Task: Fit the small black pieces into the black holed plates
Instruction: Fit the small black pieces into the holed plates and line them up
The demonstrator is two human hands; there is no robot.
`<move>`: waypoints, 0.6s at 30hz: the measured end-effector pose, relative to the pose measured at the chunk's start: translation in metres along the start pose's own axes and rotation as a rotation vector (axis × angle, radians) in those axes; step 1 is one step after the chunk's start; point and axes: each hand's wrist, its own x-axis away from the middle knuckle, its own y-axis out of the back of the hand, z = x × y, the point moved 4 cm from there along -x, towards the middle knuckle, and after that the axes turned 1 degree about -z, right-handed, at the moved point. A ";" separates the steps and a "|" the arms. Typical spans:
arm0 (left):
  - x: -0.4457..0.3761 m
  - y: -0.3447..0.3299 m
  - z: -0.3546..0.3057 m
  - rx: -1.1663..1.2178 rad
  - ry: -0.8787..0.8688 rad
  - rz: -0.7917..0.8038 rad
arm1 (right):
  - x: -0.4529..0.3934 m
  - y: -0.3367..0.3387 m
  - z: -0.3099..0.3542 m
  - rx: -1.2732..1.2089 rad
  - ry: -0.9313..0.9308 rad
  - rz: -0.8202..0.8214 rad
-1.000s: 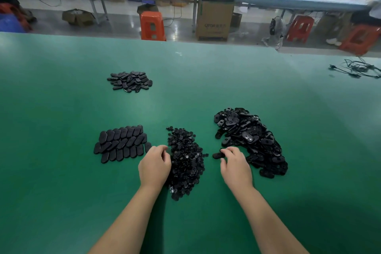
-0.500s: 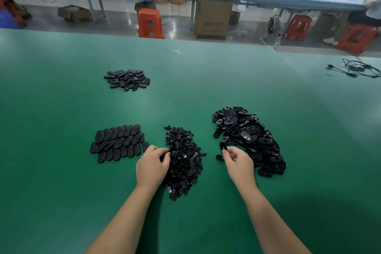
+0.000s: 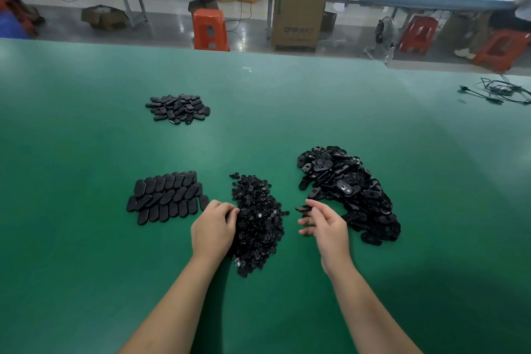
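Head view. Green counter (image 3: 86, 282) carrying four black groups. At 9 o'clock of the hands, a neat overlapping layout of oval plates (image 3: 168, 197), apparently finished ones laid face down; farther out at 11 o'clock, a small loose heap (image 3: 178, 108), status hard to tell. At centre, between the hands, the pile of small black pieces (image 3: 257, 224); at 2 o'clock, the large heap of holed plates (image 3: 349, 190), judged still unfitted. Progress judged early: laid-out set far smaller than the remaining heap, with plenty of small pieces left.

Left hand (image 3: 214, 228) curled at the 9 o'clock edge of the small-piece pile, fingertips buried among the pieces; whether one is pinched, cannot tell. Right hand (image 3: 326, 224) lifted just beside the big heap, thumb and forefinger pinching one holed plate (image 3: 303, 208), other fingers spread loosely.

Against the frame half a second back: right hand turned more palm-inward with fingers fanned out, plate now held flatter and drawn slightly toward centre; left hand almost unchanged at the pile edge; piles undisturbed.
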 end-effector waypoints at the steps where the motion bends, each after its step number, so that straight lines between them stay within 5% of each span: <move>1: 0.000 0.001 0.000 -0.001 -0.001 0.004 | 0.001 -0.001 -0.002 0.023 0.029 0.000; 18: -0.001 0.000 0.001 0.002 0.013 0.012 | 0.009 -0.002 -0.013 0.147 0.136 -0.022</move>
